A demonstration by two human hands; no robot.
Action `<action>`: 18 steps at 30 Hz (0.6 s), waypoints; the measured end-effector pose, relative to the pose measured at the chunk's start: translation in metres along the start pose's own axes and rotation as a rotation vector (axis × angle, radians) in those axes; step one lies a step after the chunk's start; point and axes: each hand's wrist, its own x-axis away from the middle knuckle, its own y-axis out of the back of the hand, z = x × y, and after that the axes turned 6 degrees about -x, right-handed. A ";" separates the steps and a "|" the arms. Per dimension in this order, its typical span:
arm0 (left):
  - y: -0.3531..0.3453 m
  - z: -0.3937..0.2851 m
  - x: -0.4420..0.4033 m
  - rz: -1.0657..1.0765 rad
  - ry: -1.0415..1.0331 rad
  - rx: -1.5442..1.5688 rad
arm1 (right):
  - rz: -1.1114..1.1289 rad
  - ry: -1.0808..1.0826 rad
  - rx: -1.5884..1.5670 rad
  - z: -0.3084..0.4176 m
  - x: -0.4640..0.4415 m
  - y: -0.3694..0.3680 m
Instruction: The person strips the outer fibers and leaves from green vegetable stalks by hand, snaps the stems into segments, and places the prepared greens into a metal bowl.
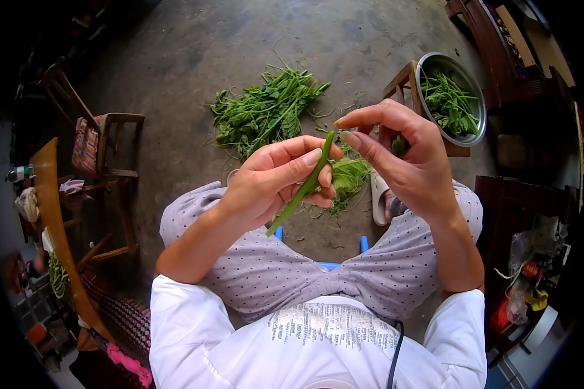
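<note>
My left hand (282,172) pinches a green stem (308,185) between thumb and fingers; the stem slants from lower left to upper right. Close to the stem's upper tip, my right hand (402,152) has its thumb and index finger near each other with a small gap, and no item shows between them. Beyond my left hand, a pile of leafy green stems (266,110) lies on the floor. A smaller heap of pale green leaves and strands (350,178) lies below my hands, partly hidden by them.
A metal basin (479,104) of green stems rests on a wooden stool (457,150) at the right. A wooden chair (104,139) and a table edge (65,227) are on the left. Dark furniture (512,201) stands at the right, and a slipper (377,198) is on the floor.
</note>
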 end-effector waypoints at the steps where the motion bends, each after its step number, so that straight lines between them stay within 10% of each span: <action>1: 0.000 0.000 0.000 0.000 0.000 0.001 | 0.000 -0.001 0.001 0.001 0.000 0.000; 13: 0.002 -0.005 -0.001 -0.004 0.153 0.197 | -0.010 0.068 0.076 0.002 -0.001 0.001; 18: 0.015 -0.001 -0.006 -0.084 0.111 0.278 | 0.030 -0.146 -0.445 0.008 -0.003 0.018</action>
